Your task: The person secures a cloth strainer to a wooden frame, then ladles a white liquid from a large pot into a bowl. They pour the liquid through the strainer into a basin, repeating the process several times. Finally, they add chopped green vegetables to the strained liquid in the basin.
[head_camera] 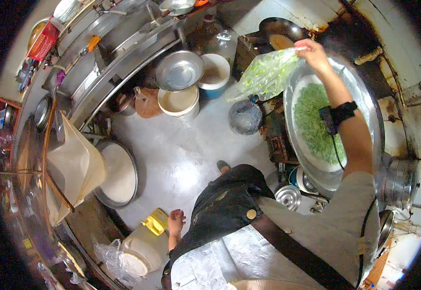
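My right hand (313,54) is raised beside the rim of a large metal pan and pinches one end of a clear plastic bag (268,74). Bits of green leaf cling inside the bag, which hangs out to the left over the floor. In the pan (372,119), chopped greens (314,119) lie in a heap over a white layer, partly hidden by my forearm. My left hand (176,220) hangs low by my side, fingers loosely curled and holding nothing, near a yellow plastic jug (156,222).
A metal basin (180,70) rests on white buckets (178,102). A dark bucket (245,116) stands on the floor. Cloth (76,163) hangs at left by a tub of white contents (119,174). A wok (282,30) sits at the top, with a metal counter (123,61) at upper left.
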`<state>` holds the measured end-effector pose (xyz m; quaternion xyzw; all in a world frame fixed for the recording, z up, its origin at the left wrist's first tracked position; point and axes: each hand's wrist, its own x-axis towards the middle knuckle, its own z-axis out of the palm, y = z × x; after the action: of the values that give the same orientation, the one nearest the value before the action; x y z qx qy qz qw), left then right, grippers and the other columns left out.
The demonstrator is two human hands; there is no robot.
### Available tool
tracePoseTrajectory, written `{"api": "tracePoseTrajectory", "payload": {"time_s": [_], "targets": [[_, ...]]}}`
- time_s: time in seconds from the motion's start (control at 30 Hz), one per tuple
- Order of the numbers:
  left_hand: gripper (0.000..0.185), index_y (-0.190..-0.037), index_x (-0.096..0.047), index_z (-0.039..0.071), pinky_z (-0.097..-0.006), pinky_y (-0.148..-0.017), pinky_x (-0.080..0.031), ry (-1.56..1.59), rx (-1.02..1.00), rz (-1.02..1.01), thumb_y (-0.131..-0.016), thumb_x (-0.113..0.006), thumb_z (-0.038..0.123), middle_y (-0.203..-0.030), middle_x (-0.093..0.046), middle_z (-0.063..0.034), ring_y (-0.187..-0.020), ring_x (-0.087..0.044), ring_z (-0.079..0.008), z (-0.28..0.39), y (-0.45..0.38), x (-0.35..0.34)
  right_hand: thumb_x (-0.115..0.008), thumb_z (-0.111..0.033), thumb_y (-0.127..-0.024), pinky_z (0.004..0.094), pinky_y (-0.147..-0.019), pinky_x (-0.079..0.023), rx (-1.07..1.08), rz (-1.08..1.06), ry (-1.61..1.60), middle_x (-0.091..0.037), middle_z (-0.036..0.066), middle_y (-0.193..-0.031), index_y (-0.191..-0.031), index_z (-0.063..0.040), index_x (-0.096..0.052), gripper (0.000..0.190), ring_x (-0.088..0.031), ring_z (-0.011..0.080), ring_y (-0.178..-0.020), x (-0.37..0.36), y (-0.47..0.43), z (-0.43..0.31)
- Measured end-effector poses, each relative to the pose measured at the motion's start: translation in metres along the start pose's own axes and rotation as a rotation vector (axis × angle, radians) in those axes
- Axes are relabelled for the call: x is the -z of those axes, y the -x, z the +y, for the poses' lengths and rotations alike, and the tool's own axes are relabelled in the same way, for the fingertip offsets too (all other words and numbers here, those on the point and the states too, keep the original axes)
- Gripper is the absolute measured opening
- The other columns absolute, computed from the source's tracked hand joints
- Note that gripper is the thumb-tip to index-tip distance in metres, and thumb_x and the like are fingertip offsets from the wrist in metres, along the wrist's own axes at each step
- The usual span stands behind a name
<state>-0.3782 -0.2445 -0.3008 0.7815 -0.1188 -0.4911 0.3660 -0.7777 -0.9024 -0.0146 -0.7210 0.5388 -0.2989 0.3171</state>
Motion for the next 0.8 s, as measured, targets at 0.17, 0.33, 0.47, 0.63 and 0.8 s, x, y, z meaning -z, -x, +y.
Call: {"api": "tracePoseTrajectory", "payload": {"time_s": [0.17, 0.33, 0.47, 0.63, 0.8], "targets": [[0.023, -0.108, -0.059, 0.006, -0.0309, -0.054, -0.054, 0.089, 0.244, 0.062, -0.093, -0.064, 0.023, -0.088, -0.064, -0.0055, -0.071, -0.066, -0.0166, -0.043, 0.033, 0.003, -0.064, -0.009, -0.087, 0.0288, -0.078, -0.048, 0.229, 0.038, 0.066, -0.068, 0.001, -0.093, -0.108, -0.008, -0.064, 0.021, -0.063, 0.0164, -0.083, -0.131, 0.012, 0.107], [0.017, -0.106, -0.061, 0.008, -0.0352, -0.062, -0.054, 0.335, 0.468, 0.108, -0.092, -0.061, 0.017, -0.091, -0.066, -0.0058, -0.078, -0.066, -0.0198, -0.158, 0.060, 0.009, -0.059, -0.010, -0.081, 0.0429, -0.093, -0.048, 0.223, -0.352, 0.700, -0.060, 0.019, -0.121, -0.112, -0.003, -0.065, 0.032, -0.057, 0.0368, -0.110, -0.246, 0.129, 0.177], [0.022, -0.108, -0.066, 0.005, -0.0326, -0.076, -0.051, -0.010, 0.242, 0.076, -0.089, -0.061, 0.017, -0.094, -0.070, -0.0091, -0.084, -0.066, -0.0238, -0.216, 0.065, 0.025, -0.064, -0.015, -0.078, 0.0416, -0.085, -0.049, -0.031, -1.194, 0.890, -0.059, 0.021, -0.115, -0.106, 0.000, -0.064, 0.032, -0.059, 0.0355, -0.099, -0.342, 0.268, 0.295], [0.028, -0.108, -0.065, 0.002, -0.0335, -0.071, -0.052, -0.069, 0.430, 0.186, -0.089, -0.063, 0.022, -0.090, -0.069, -0.0075, -0.081, -0.067, -0.0218, -0.214, 0.082, 0.046, -0.062, -0.013, -0.079, 0.0444, -0.065, -0.051, 0.277, -1.617, 0.715, -0.065, 0.014, -0.094, -0.089, -0.005, -0.067, 0.014, -0.060, 0.0310, -0.076, -0.475, 0.342, 0.242], [0.026, -0.101, -0.062, 0.003, -0.0292, -0.057, -0.051, 0.359, 0.410, 0.165, -0.091, -0.063, 0.027, -0.083, -0.066, -0.0045, -0.073, -0.066, -0.0139, -0.190, 0.049, 0.124, -0.066, -0.016, -0.078, 0.0410, -0.065, -0.055, 1.111, -1.208, 0.894, -0.067, 0.010, -0.083, -0.084, -0.009, -0.070, 0.011, -0.066, 0.0268, -0.071, -0.564, 0.270, 0.314]]}}
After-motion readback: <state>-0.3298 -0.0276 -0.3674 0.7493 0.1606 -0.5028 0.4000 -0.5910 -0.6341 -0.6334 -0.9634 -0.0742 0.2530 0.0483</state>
